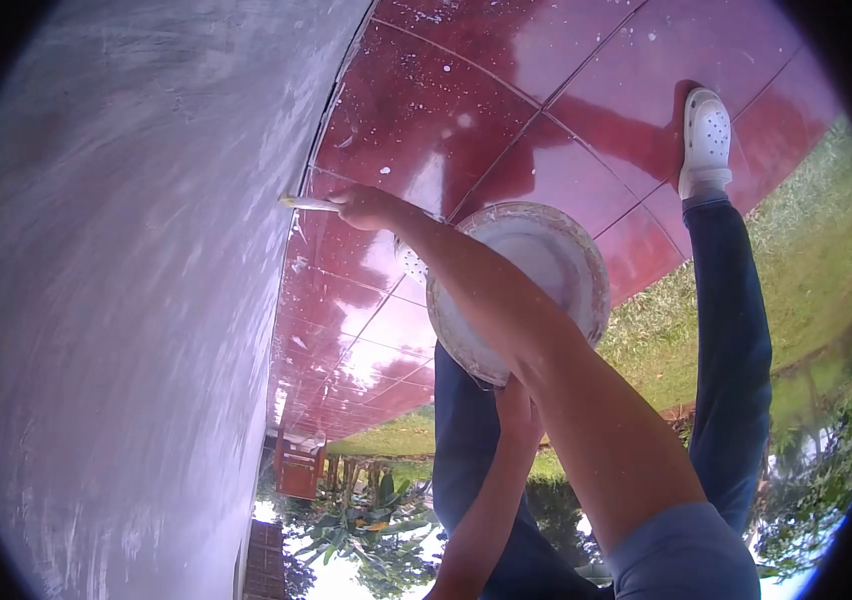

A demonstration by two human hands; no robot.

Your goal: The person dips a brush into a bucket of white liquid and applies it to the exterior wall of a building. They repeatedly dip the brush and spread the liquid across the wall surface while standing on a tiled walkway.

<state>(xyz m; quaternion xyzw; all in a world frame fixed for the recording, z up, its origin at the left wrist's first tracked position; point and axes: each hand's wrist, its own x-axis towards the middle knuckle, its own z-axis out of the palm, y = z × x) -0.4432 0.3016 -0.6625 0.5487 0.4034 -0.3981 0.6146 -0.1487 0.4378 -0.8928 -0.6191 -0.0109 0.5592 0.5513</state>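
Observation:
My right hand (pixel 371 208) is closed around the handle of a paintbrush (pixel 316 203). The brush's pale tip meets the foot of the grey-white wall (pixel 136 300), close to where it joins the floor. My right forearm crosses over a round, whitish basin (pixel 594 270) with a stained, crusted rim. At the basin's lower edge, my left hand (pixel 516 402) grips it, with most of its fingers hidden beneath. The basin's inside looks pale, but my arm covers part of it.
Glossy red floor tiles (pixel 476 120) with white spatters run along the wall. One white clog (pixel 708 135) stands at upper right; another (pixel 413 263) is partly hidden behind the basin. Grass (pixel 796 230) borders the tiles. A reddish-brown piece of furniture (pixel 300 468) and plants appear inverted below.

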